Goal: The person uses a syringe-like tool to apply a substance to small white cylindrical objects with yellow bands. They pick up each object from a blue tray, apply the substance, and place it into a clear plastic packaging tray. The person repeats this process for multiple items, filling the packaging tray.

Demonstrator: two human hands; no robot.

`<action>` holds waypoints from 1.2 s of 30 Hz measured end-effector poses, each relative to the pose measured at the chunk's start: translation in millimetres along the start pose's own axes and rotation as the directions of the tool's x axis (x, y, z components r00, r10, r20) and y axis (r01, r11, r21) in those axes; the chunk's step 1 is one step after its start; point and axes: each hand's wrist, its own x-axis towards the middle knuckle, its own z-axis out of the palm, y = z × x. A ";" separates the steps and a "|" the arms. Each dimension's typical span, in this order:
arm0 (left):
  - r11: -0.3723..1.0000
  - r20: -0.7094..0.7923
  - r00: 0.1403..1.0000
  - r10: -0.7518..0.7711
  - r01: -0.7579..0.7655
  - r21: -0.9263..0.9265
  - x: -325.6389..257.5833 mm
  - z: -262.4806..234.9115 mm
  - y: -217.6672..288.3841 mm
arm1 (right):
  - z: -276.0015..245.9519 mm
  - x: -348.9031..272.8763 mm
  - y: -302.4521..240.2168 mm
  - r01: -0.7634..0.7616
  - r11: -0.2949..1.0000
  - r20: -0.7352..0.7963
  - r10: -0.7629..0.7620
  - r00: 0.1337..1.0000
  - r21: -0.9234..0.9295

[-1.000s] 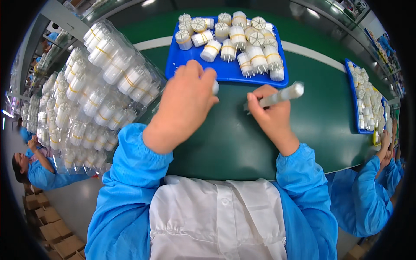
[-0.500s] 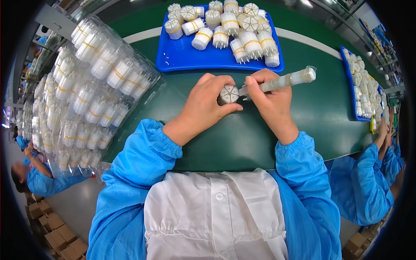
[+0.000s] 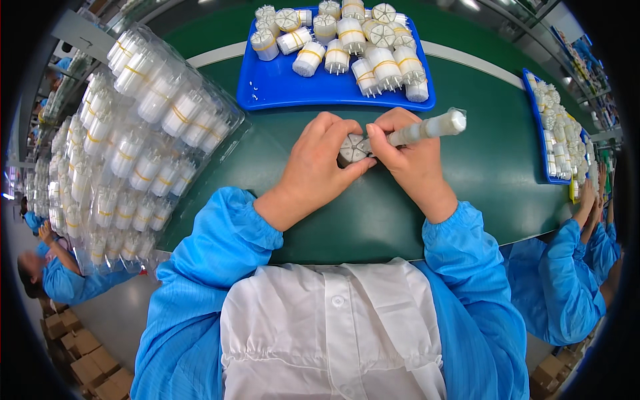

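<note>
My left hand (image 3: 319, 163) grips a small white cylindrical bundle (image 3: 352, 148), its round segmented end turned up toward me. My right hand (image 3: 407, 163) holds a long clear tube-shaped tool (image 3: 430, 127) with a white end, its tip at the bundle's face. Both hands meet over the green table (image 3: 493, 160), just in front of a blue tray (image 3: 280, 87) that carries several similar white bundles with yellow bands (image 3: 367, 57).
Stacked clear plastic blister trays (image 3: 127, 153) full of banded white bundles stand at my left. A second blue tray (image 3: 557, 130) with white parts lies at the right, by a co-worker's blue sleeves (image 3: 573, 267). Another person (image 3: 47, 267) and cardboard boxes (image 3: 80, 360) are lower left.
My left hand came back from the blue tray with a bundle and brought it to my right hand; the tool tip now sits against the bundle's end.
</note>
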 end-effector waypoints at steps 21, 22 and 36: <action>0.996 -0.013 1.000 0.017 -0.018 -0.093 -2.4 -2.9 -2.7 | -2.9 4.2 -2.4 -0.073 0.993 -0.082 0.080 0.993 0.092; 0.993 -0.008 1.000 0.019 -0.020 -0.117 -2.1 -2.4 -2.9 | -3.5 4.4 -1.6 -0.063 0.995 -0.071 0.069 0.995 0.079; 0.997 0.040 0.999 -0.020 0.023 -0.071 3.5 -3.9 -1.3 | -3.6 2.8 -0.4 -0.112 0.991 -0.064 0.117 0.991 0.077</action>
